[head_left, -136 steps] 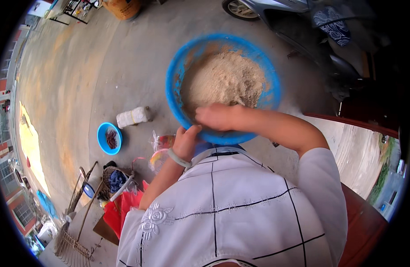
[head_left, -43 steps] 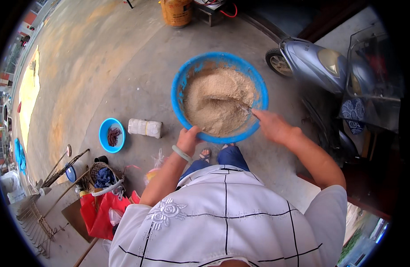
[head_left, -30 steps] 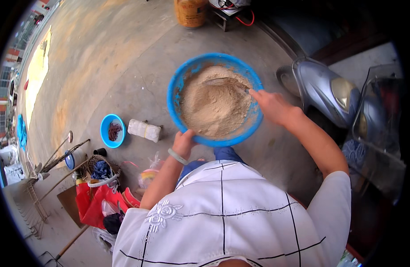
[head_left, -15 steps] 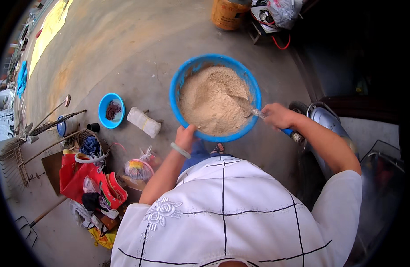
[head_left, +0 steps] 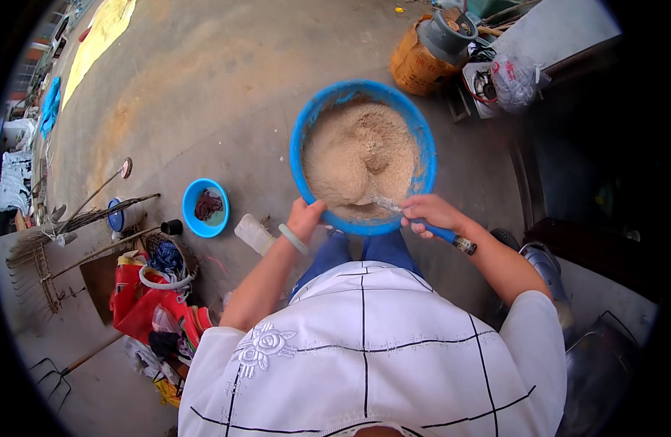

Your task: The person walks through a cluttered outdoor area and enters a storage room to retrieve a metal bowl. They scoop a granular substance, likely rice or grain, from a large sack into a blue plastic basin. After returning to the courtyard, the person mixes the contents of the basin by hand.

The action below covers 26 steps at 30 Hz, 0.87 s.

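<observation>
A large blue plastic basin (head_left: 428,149) full of pale tan, crumbly meal (head_left: 350,149) is held in front of me. My left hand (head_left: 305,218) is closed on its near-left rim, thumb on top. With my right hand (head_left: 431,213) at the near-right rim, I grip a blue-handled metal tool (head_left: 441,231). Its metal end reaches into the meal near the closest side and is partly buried, so its exact kind does not show. A rounded hollow lies in the meal right of the middle.
A small blue basin (head_left: 188,213) with dark reddish pieces stands left. Brooms (head_left: 95,218), a red bag (head_left: 135,313) and a garden fork (head_left: 61,373) lie farther left. An orange-and-grey gas cylinder (head_left: 420,62) stands beside a stove (head_left: 484,87); a scooter (head_left: 545,266) is right.
The basin has shifted slightly right. My right hand has moved left and closer to me, drawing the tool along the near side of the meal. The view has shifted, showing more of the cylinder.
</observation>
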Available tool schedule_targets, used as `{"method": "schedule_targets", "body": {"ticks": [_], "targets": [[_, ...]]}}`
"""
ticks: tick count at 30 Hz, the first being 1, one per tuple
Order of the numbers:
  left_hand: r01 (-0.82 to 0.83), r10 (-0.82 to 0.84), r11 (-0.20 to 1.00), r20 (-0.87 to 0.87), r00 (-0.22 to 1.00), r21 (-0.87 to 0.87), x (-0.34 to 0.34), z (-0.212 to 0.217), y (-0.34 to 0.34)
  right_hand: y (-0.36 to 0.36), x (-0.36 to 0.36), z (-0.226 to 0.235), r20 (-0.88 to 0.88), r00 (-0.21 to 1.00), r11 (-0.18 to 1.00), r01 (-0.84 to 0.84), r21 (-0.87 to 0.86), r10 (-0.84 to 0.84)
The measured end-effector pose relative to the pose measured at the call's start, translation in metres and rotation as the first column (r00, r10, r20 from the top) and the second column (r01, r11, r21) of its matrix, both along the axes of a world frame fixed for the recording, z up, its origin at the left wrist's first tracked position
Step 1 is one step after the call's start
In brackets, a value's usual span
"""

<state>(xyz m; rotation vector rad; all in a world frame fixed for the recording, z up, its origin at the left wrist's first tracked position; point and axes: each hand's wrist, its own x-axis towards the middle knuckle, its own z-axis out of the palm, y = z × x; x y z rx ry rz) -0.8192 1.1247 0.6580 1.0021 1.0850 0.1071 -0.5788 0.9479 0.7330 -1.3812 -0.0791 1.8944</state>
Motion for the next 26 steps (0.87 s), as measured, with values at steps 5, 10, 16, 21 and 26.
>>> {"method": "schedule_targets", "body": {"ticks": [5, 10, 16, 21, 26], "targets": [[-0.097, 0.098, 0.995, 0.043, 0.994, -0.029, 0.046, 0.008, 0.044, 0.061, 0.045, -0.006, -0.035, 0.997, 0.994, 0.069, 0.088, -0.066], [-0.218, 0.225, 0.971, 0.064, 0.972, -0.099, 0.091, 0.008, 0.073, 0.126, 0.116, 0.026, 0.475, 0.836, 0.946, -0.322, 0.019, 0.275], [-0.358, 0.377, 0.919, 0.109, 0.92, -0.165, 0.14, 0.01, 0.105, 0.181, 0.19, 0.045, 0.945, 0.244, 0.743, -0.67, 0.003, 0.216], [-0.433, 0.457, 0.885, 0.141, 0.878, -0.172, 0.18, 0.017, 0.141, 0.252, 0.226, 0.044, 0.995, 0.085, 0.649, -0.76, 0.034, 0.047], [-0.406, 0.43, 0.896, 0.124, 0.894, -0.178, 0.208, 0.002, 0.204, 0.347, 0.239, -0.006, 0.998, 0.063, 0.558, -0.828, 0.056, -0.006]]}}
